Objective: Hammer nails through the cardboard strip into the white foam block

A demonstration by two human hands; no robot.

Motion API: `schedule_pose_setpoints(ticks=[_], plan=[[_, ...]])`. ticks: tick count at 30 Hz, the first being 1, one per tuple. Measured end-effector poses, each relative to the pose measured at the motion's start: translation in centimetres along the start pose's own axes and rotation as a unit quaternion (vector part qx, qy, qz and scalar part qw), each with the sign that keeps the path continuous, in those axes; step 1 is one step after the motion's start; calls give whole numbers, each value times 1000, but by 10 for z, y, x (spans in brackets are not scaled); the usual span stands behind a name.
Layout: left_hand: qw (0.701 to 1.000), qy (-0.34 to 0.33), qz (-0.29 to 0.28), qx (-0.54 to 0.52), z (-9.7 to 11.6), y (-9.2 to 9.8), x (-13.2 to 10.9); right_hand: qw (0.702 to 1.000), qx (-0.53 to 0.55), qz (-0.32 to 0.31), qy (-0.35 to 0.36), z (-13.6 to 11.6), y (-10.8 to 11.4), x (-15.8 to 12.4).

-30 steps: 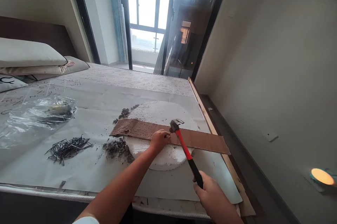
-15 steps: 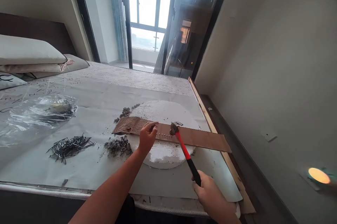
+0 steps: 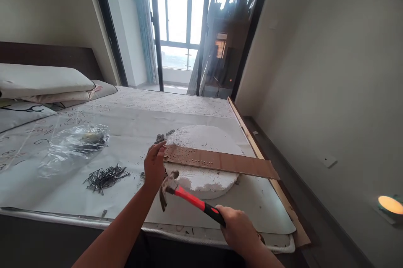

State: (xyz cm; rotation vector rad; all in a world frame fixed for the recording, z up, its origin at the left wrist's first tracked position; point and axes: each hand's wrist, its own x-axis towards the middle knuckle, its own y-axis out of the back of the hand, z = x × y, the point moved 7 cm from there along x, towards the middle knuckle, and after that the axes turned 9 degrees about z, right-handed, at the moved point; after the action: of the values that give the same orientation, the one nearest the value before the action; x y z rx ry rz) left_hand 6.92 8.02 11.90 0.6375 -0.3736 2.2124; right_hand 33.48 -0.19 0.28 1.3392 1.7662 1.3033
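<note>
My right hand (image 3: 237,228) is wrapped round the black grip of a claw hammer (image 3: 190,198) with a red and black handle. Its metal head hangs low and left, close to my left wrist, claw pointing down. My left hand (image 3: 155,165) is closed at the left end of a long brown wooden board (image 3: 226,162), which it covers; its fingers appear to grip that end. Small holes dot the board's left part, and a row of pale nail tips or heads shows near its middle. Beneath it lies a round white slab (image 3: 201,133) with a chipped front.
A pile of nails (image 3: 107,177) lies left of my hand, with a clear plastic bag (image 3: 78,142) behind it. Grey crumbs (image 3: 160,137) sit by the slab. A sheet covers the mattress; a wooden strip (image 3: 248,133) runs along its right edge. Pillows (image 3: 44,81) are stacked far left.
My left hand has moved left from the board's middle to its left end. The hammer head has swung down and left, off the board. The view has shifted slightly.
</note>
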Motion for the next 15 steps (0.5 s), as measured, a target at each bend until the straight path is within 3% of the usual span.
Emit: schedule_pose_setpoints(ticks=[4,7,10,15], plan=[[998,-18,-31,54,5,19,-8,988,-122,-31,84,-8,-36,9],[994,5,-58,91,-2,22,-22,983,-145,-31,109,-7,-53,21],[989,23,-93,112,-12,16,-41,986,-134,-28,96,0,-63,33],[964,78,-200,153,-39,-9,-72,990,-124,-22,58,12,-69,39]])
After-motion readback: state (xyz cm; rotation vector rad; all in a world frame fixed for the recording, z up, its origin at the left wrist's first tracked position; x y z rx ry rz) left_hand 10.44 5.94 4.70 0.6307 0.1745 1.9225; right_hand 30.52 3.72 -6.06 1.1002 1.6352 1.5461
